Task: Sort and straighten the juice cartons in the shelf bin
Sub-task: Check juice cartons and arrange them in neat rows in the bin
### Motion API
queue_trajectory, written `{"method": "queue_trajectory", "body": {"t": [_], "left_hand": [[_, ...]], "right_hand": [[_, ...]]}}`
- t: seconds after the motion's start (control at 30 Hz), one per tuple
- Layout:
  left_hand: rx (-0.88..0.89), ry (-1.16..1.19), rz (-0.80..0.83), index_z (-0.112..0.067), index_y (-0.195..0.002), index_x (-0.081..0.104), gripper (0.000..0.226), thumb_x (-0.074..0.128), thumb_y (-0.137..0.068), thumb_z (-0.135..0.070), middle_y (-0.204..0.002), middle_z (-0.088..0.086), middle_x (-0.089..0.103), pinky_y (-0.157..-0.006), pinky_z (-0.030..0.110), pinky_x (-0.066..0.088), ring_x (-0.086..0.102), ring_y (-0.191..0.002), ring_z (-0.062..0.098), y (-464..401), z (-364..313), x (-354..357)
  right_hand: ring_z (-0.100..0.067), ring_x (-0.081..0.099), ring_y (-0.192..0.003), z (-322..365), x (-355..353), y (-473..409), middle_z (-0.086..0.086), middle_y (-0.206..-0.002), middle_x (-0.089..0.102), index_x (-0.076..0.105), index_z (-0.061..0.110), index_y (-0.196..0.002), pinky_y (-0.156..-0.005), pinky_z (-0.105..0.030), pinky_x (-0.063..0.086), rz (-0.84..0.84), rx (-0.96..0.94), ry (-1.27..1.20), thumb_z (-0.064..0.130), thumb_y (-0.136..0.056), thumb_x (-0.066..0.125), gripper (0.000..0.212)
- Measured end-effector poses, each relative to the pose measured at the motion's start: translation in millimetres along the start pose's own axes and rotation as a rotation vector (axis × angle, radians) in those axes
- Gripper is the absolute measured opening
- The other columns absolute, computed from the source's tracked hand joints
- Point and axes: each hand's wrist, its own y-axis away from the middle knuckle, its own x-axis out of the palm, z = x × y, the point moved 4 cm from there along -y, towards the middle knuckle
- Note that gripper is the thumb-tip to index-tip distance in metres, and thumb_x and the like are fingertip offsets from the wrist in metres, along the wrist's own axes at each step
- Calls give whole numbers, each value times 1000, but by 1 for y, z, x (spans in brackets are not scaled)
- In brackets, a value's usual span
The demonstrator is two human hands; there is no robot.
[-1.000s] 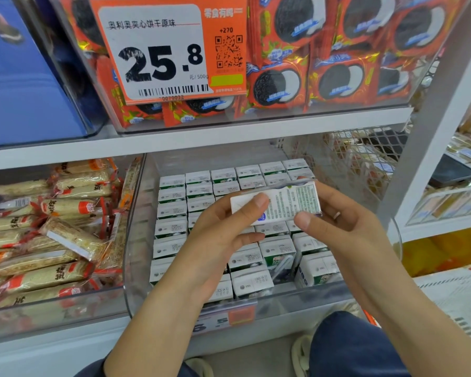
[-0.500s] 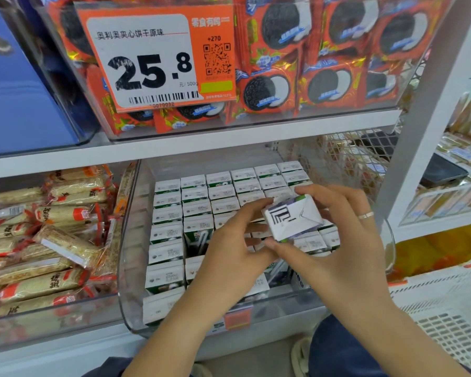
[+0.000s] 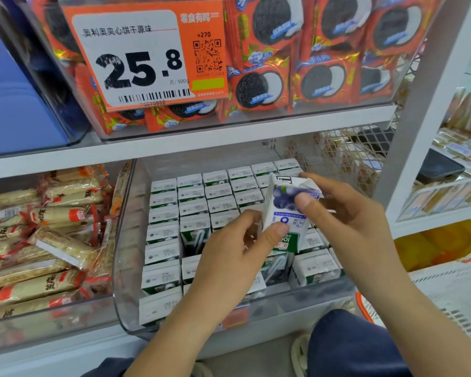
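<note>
The blueberry juice carton [image 3: 288,210] was held in the air above the middle of the clear shelf bin [image 3: 125,268], tilted, with its printed fruit face toward me and its green base lowest. My right hand [image 3: 346,221] pinched its upper part, thumb on the fruit picture and the other fingers [image 3: 310,176] curled over the top edge. My left hand [image 3: 229,265] pinched its lower corner between thumb and forefinger; the remaining fingers lay curled beneath, where I could not tell whether they touched it. Below, the other cartons [image 3: 191,205] stood in close rows, tops up, toward the back of the bin. Near the front right the order broke: several cartons [image 3: 276,268] leaned or lay with their straws showing, and a dark gap opened among them. I judged the step in hand to be the turning of one lifted carton to its proper orientation before reseating it. The next move, as I judged it, called for bringing the carton upright, top uppermost, and lowering it into the gap beneath without toppling its neighbours. Left of the bin lay wrapped cake bars [image 3: 46,240]; on the shelf above, a bin of sandwich-biscuit packs [image 3: 259,85] carried an orange price tag [image 3: 144,53].
</note>
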Motion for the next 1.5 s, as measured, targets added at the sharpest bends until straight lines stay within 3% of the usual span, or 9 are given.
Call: {"method": "queue_trajectory", "body": {"t": [0.13,0.5,0.67,0.83,1.0,1.17,1.27,1.37,1.5], "left_hand": [[-40,41,21,-14,-80,68,72,40,-69,-80,-77,3,71,-74,47,53,65,-75,25,0,0,0],[-90,84,27,-30,-87,67,51,49,-72,-76,-83,-10,71,-77,40,56,67,-76,9,-1,6,-3],[-207,326,93,-42,-114,59,59,61,-65,-75,-103,-12,70,-78,28,58,70,-85,8,-5,5,-10],[-469,482,284,-23,-115,62,88,32,-58,-83,-90,10,75,-64,29,57,72,-72,23,-6,5,-12],[-452,698,224,-27,-85,79,44,64,-57,-58,-78,8,74,-51,25,53,69,-63,17,-4,4,-11],[-314,857,89,-12,-99,73,31,70,-74,-32,-99,23,70,-61,29,58,69,-71,21,-12,8,-21],[-250,887,73,-14,-119,63,46,71,-75,-24,-114,22,66,-72,40,58,68,-92,33,-12,9,-25],[-208,932,71,-23,-114,66,43,70,-72,-20,-113,19,65,-74,43,57,68,-98,35,-11,10,-21],[-139,850,101,-26,-110,68,40,71,-70,-22,-116,19,63,-76,40,57,68,-100,30,-9,2,-20]], "right_hand": [[-7,70,-74,-8,0,-5,4,-80,75,73,26,-89,-66,-15,53,49,136,-131,45,-72,60,29],[-15,70,-79,-6,-2,-7,-1,-90,74,70,24,-97,-67,-22,57,107,124,-105,46,-59,69,44],[-5,67,-86,3,-7,-1,17,-93,70,62,34,-96,-69,-14,52,118,-50,-15,33,-56,77,43],[1,58,-103,14,-2,10,17,-104,63,58,31,-103,-79,-16,50,126,-423,252,16,-69,83,45],[-2,55,-107,17,11,20,2,-109,61,60,21,-108,-90,-13,43,215,-681,392,8,-72,75,41],[5,51,-114,3,10,11,22,-124,55,48,37,-129,-84,-9,45,337,-261,231,-9,-78,65,70],[12,54,-104,-5,6,8,31,-117,60,51,39,-129,-80,-6,44,401,-4,-12,10,-84,58,54],[11,57,-100,-2,5,9,32,-109,62,60,39,-120,-79,-4,42,285,-46,53,29,-85,70,38],[4,61,-93,2,0,7,31,-103,65,61,42,-111,-75,-6,44,210,-115,151,18,-79,74,42]]}}
